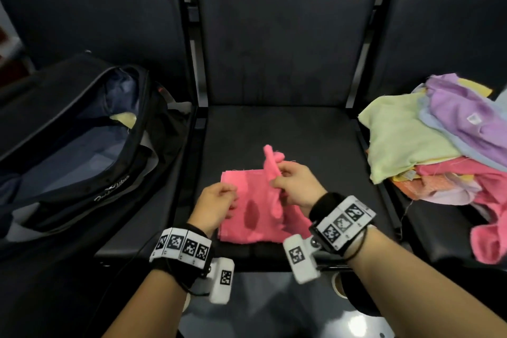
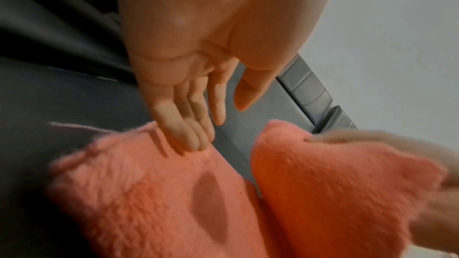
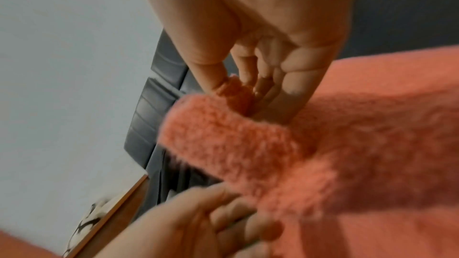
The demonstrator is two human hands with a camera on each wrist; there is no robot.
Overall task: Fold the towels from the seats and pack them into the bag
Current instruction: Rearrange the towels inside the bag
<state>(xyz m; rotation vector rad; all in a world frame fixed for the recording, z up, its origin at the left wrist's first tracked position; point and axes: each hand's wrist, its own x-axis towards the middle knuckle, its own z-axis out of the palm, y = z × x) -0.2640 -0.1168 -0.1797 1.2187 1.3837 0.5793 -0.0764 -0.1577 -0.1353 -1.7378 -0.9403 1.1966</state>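
Note:
A pink towel (image 1: 255, 228) lies on the middle dark seat (image 1: 301, 132), near its front edge. My right hand (image 1: 277, 178) pinches a fold of it and holds that part lifted above the rest. In the right wrist view the thumb and fingers of the right hand (image 3: 233, 87) close on the pink towel (image 3: 372, 144). My left hand (image 1: 233, 200) is at the towel's left side. In the left wrist view the left hand (image 2: 218, 125) has straight fingers whose tips touch the pink towel (image 2: 149, 193) at its edge, gripping nothing. The black bag (image 1: 82, 195) stands unzipped on the left seat.
A pale yellow cloth (image 1: 124, 119) shows inside the bag. On the right seat a loose pile of towels (image 1: 406, 140) in green, purple, blue, pink and orange hangs over the seat's front. Seat backs rise behind all three seats.

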